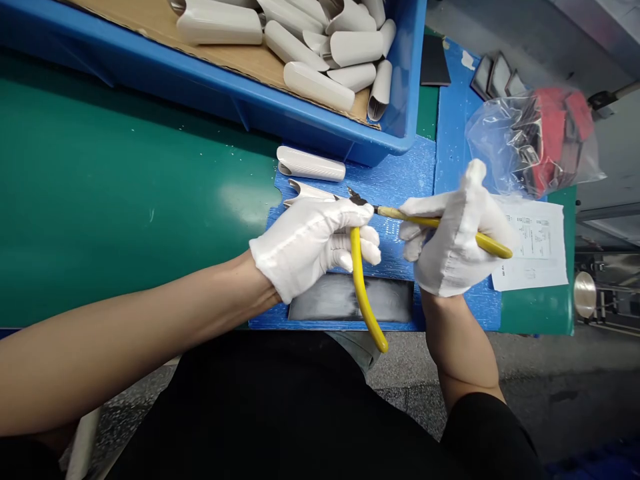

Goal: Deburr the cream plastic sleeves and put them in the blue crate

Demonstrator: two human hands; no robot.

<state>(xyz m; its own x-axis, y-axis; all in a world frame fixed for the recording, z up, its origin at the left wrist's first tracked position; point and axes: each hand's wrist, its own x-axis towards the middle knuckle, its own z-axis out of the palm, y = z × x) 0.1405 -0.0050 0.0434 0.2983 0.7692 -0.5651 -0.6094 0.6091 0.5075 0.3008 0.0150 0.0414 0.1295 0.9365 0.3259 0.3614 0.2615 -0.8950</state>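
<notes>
Both my hands wear white gloves. My left hand (313, 240) is closed around a cream plastic shell (307, 192) whose end sticks out to the left of the fingers. My right hand (453, 233) grips one yellow handle of a pair of cutting pliers (361, 280). The other yellow handle hangs down between my hands. The dark jaws of the pliers sit at the shell, right at my left fingertips. A second cream shell (310, 164) lies on the blue mat (390, 180) just beyond.
A blue bin (320, 127) lined with cardboard holds several cream shells at the back. A clear bag (537, 140) of red and dark parts lies at the right, with a printed paper slip (537, 243) below it. A dark flat plate (340, 300) lies near the table's front edge. Green table surface (110, 200) stretches left.
</notes>
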